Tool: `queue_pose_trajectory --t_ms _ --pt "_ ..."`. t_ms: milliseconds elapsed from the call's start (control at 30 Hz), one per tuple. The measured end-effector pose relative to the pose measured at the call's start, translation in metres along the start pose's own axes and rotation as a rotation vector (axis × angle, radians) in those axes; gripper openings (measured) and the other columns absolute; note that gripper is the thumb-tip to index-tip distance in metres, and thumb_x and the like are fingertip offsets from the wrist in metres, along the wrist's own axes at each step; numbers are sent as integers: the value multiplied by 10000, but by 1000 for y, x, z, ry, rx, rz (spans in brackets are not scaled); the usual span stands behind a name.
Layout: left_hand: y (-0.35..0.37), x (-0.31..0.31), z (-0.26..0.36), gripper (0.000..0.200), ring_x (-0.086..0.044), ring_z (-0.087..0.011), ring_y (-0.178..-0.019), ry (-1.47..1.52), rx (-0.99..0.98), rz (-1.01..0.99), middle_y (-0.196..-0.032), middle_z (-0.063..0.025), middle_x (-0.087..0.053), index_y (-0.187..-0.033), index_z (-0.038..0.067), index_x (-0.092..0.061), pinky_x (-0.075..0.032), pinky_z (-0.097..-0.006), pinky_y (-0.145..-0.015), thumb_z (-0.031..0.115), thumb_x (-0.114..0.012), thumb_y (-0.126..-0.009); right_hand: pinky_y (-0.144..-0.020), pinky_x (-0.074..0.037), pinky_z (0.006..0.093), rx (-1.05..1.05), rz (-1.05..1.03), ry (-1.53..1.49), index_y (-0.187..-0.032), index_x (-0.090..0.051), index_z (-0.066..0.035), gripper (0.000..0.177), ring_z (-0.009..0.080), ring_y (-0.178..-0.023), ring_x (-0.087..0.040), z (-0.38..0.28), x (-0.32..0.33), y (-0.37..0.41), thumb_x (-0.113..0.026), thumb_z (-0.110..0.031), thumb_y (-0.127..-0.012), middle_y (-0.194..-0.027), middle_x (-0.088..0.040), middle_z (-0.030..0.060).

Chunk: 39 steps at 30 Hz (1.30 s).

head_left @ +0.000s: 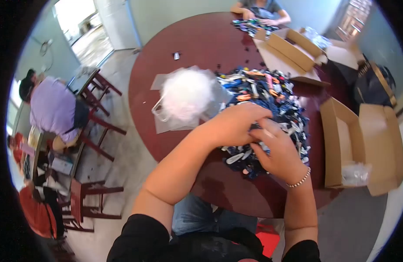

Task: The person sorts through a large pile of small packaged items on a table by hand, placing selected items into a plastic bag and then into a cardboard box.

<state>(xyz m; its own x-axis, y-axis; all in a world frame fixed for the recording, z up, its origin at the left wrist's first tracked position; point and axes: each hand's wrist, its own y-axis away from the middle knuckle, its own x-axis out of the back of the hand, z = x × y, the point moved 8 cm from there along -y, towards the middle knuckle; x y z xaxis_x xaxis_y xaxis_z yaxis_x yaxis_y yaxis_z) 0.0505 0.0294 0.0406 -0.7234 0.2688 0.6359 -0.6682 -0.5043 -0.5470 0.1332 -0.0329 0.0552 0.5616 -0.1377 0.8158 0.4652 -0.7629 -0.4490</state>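
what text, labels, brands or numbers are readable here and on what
No text can be read.
On the open cardboard box at right: no print visible.
On the far cardboard box: no print visible.
On the pile of small items under the left hand and right hand: markings too small and blurred.
On the plastic bags: no print visible.

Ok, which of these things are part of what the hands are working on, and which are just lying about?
In use: left hand and right hand, both on the pile of small coloured pieces.
Lying about: clear plastic bags, open cardboard box on the right, far cardboard boxes.
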Motion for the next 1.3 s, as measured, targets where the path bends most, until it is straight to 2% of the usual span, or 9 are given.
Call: queue_pose_trajectory --t_ms 233,300,400,433,467,633,700,967,1300 --pt "-1 -1 -13 341 -654 -292 -874 -20 138 -52 -966 -106 -672 -1037 47 -639 -521 -363 -785 83 -753 -718 -954 -478 394 -41 34 -175 -1077 -627 -34 264 366 -1120 -588 9 11 1 -658 -18 -816 -1195 -620 180" --pt "3 5 -30 321 -643 -324 -872 44 294 32 -897 -133 -659 -985 47 -630 -504 -390 -759 131 -770 -709 -861 -524 352 -18 155 -176 -1076 -644 -22 245 297 -1011 -655 19 25 3 -656 -15 -832 -1138 -659 152" --pt "8 6 -45 358 -660 -296 -827 87 345 109 -924 -124 -683 -1020 34 -633 -511 -366 -721 141 -785 -713 -721 -531 251 -354 283 -268 -1050 -668 -7 179 117 -860 -656 64 47 11 -647 -40 -875 -993 -703 59" --pt "10 6 -50 379 -663 -286 -822 116 421 122 -942 -122 -691 -1042 32 -635 -512 -359 -716 146 -790 -715 -727 -531 257 -382 338 -169 -1036 -668 2 162 118 -850 -656 81 53 17 -639 -50 -886 -933 -703 60" --pt "11 5 -53 507 -627 -105 -831 68 495 62 -985 -48 -681 -1214 28 -607 -534 -262 -725 51 -800 -745 -727 -532 263 -410 369 -170 -1028 -667 9 159 119 -841 -656 104 54 24 -642 -56 -885 -923 -705 67" --pt "12 3 -57 524 -606 -93 -766 98 488 90 -957 -40 -675 -1236 41 -605 -523 -254 -700 57 -797 -748 -741 -537 289 -565 299 -147 -1008 -662 31 183 145 -830 -670 152 50 43 -669 -67 -853 -905 -706 103" --pt "12 7 -56 550 -672 -224 -852 60 522 101 -950 -110 -708 -1204 -5 -608 -526 -326 -762 159 -814 -721 -762 -537 299 -598 145 -124 -1014 -659 29 232 179 -834 -682 149 37 41 -695 -62 -804 -915 -707 121" --pt "14 3 -60 606 -677 -217 -856 75 493 109 -968 -131 -712 -1249 -17 -589 -530 -322 -782 173 -819 -721 -785 -518 402 -452 117 319 -996 -646 -7 258 332 -888 -650 120 21 30 -709 -126 -777 -937 -677 151" --pt "13 4 -56 551 -646 -134 -882 66 521 94 -1012 -75 -689 -1251 21 -598 -538 -281 -755 80 -806 -745 -684 -512 310 -497 -15 -273 -929 -653 -3 157 191 -746 -642 115 -3 21 -698 -47 -786 -796 -663 101"
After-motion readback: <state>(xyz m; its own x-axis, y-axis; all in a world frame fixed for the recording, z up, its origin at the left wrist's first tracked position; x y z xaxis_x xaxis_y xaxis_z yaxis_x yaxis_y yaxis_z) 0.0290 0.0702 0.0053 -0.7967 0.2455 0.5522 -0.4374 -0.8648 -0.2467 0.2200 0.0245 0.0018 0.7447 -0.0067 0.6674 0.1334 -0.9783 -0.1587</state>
